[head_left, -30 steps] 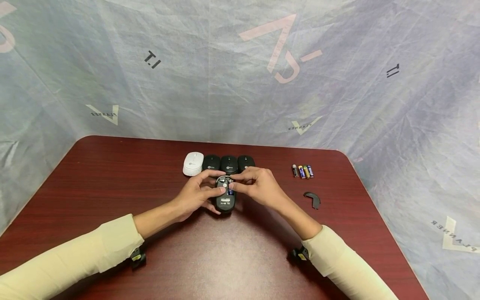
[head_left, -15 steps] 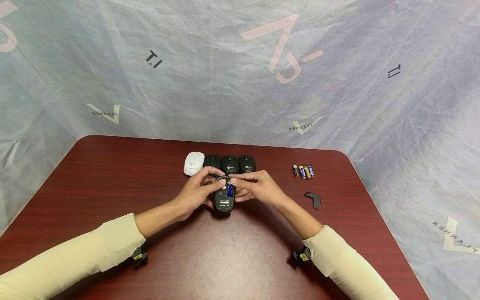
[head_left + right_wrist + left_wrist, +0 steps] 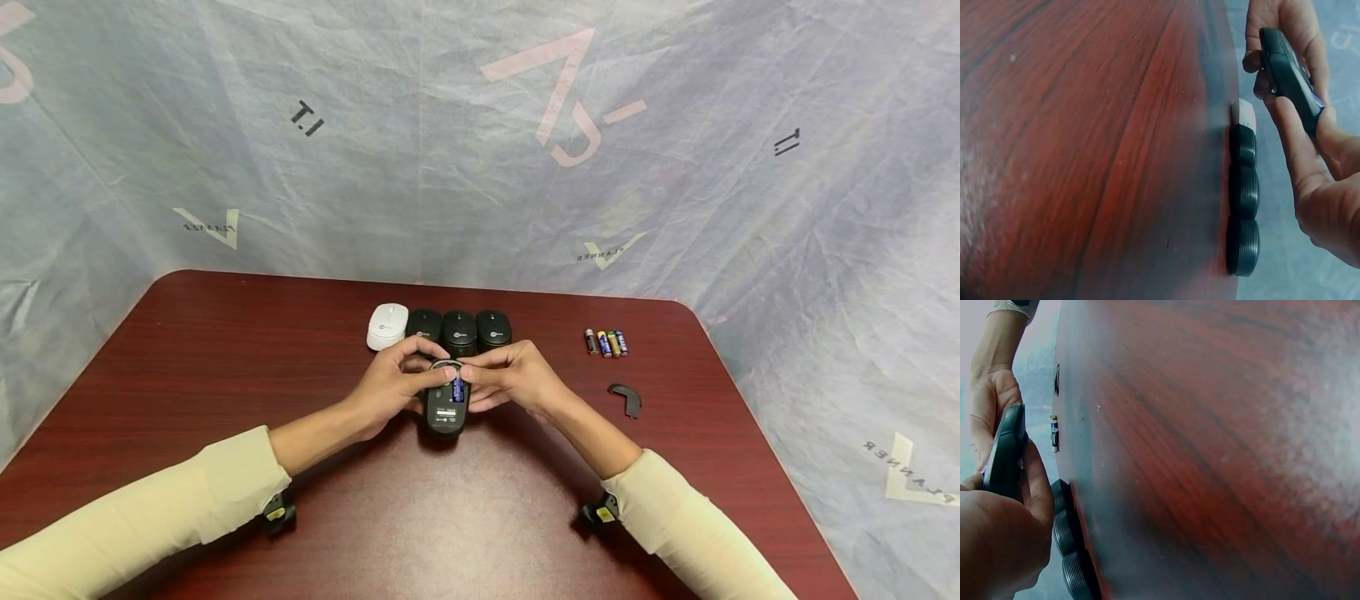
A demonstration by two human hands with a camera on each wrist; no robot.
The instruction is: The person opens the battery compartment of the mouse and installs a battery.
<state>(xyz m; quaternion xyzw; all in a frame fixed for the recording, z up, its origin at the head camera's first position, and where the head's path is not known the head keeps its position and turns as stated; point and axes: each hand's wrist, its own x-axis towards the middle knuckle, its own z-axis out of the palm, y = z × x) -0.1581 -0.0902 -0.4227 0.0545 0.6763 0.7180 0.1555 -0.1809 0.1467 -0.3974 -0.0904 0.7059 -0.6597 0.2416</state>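
Note:
A black computer mouse (image 3: pixel 446 415) is held underside up above the table, its battery bay uncovered. Inside the bay lies a blue battery (image 3: pixel 458 388). My left hand (image 3: pixel 386 387) grips the mouse from the left, thumb on its underside near the far end. From the other side my right hand (image 3: pixel 517 379) holds it too, with the thumb at the battery's far end and fingers underneath. In the left wrist view the mouse (image 3: pixel 1005 453) appears edge-on between both hands. The right wrist view shows the mouse (image 3: pixel 1290 78) tilted, with fingers along its side.
Behind the hands a white mouse (image 3: pixel 387 327) and three black mice (image 3: pixel 459 329) stand in a row. Several batteries (image 3: pixel 606 343) lie side by side at the right. Nearer sits a curved black battery cover (image 3: pixel 627 401). A fabric backdrop (image 3: pixel 420 167) hangs beyond the dark red table (image 3: pixel 225 358).
The right thumb has shifted toward the far end of the bay, and the blue battery shows more fully. Right fingers have moved under the mouse, which has dropped slightly nearer in view.

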